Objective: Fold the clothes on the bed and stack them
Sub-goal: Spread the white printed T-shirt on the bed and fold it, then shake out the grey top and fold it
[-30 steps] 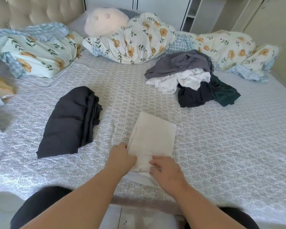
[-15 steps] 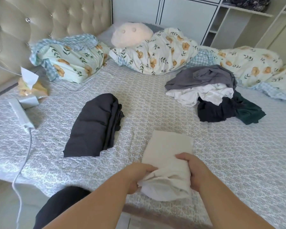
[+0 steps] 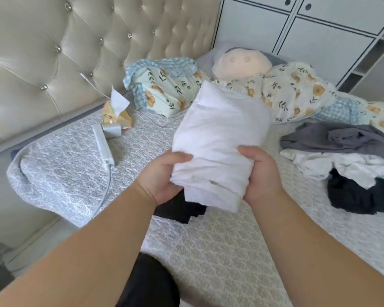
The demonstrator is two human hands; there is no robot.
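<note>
A folded white garment [image 3: 220, 140] is lifted off the bed, gripped at its near end from both sides. My left hand [image 3: 162, 178] holds its left edge, thumb on top. My right hand [image 3: 259, 173] holds its right edge. Right beneath it lies the folded black garment [image 3: 180, 209], mostly hidden by the white one and my left hand. A loose pile of unfolded clothes [image 3: 346, 165], grey, white and black, lies on the bed [image 3: 220, 251] at the right.
Floral pillows [image 3: 171, 89] and a floral duvet [image 3: 297, 94] lie along the far side, with a cream plush cushion [image 3: 242, 63]. A power strip [image 3: 103, 147], cable and tissue pack [image 3: 115, 116] sit at the bed's left corner by the tufted headboard [image 3: 75, 52].
Both hands have lifted the folded white garment off the bed and carried it left, over the folded black garment. The view has swung left toward the headboard.
</note>
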